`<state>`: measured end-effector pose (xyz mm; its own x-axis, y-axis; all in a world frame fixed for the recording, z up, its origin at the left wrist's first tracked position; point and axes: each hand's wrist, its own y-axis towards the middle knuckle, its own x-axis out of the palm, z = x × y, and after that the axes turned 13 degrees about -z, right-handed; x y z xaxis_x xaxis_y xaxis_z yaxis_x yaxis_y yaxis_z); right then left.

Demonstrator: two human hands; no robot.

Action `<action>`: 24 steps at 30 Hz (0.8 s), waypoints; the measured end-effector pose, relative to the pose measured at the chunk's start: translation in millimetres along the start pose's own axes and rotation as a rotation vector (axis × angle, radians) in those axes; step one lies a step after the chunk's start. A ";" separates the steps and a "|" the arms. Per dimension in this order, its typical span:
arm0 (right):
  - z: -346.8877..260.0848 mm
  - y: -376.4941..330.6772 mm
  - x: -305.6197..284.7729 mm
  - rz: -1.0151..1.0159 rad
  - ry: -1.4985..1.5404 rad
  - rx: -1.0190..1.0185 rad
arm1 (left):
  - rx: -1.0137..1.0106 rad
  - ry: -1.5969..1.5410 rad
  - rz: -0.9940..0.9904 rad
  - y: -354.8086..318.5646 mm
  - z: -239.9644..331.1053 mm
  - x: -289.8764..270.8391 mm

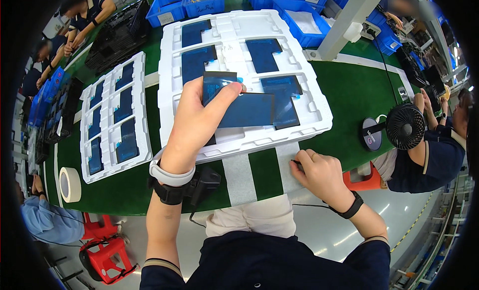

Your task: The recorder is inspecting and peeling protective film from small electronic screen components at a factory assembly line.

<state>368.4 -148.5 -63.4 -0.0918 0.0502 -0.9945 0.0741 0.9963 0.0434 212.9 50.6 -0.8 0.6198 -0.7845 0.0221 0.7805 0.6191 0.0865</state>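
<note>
Green-topped workbench [344,90], grey floor [322,230]; landmark: large white tray [254,24]. Left hand [200,110] grips an L-shaped blue battery pouch [244,110] above the tray's near half. Right hand [320,174], near its front right corner, curls around a small dark item [297,162], kind unclear. Judged partway: one pouch in hand, at least four others [263,58] seated. Left of tray: smaller tray [108,106], six pouches [123,104]; tape roll [75,184]. Right: desk fan [406,126]. Behind: blue bins [312,39].

My L-shaped pouch battery [239,111] is dark blue, edged in black. The moulded trays [323,115] are white, the tabletop [349,85] deep green with whitish stripes [239,177]. I wear a navy shirt [249,262] with beige sleeve trim [162,263], off-white trousers [254,217] and a white wristband [172,178]. The tape roll [70,184] is cream, the bins [312,39] bright blue, the stools [107,260] red.
</note>
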 end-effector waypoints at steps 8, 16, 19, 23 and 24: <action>4.1 -2.3 -26.8 0.138 0.126 -0.026 | 0.019 0.008 -0.014 -0.2 -0.2 -0.6; 3.3 41.5 -99.4 0.027 0.675 0.079 | 0.145 0.048 -0.068 -2.0 -0.1 -0.8; -5.8 66.8 -100.1 -0.107 0.830 0.013 | 0.171 0.027 -0.091 -1.6 -0.3 -0.9; -4.6 95.2 -102.7 -0.302 1.156 0.062 | 0.200 -0.050 -0.089 1.7 -1.9 0.7; 0.5 99.6 -108.1 -0.283 1.244 0.006 | 0.221 -0.114 -0.067 3.1 -3.0 0.9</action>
<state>386.2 -54.7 48.4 -0.9694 -0.1285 -0.2092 -0.0962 0.9828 -0.1579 216.1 51.9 -3.4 0.5442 -0.8303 0.1201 0.7749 0.5524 0.3073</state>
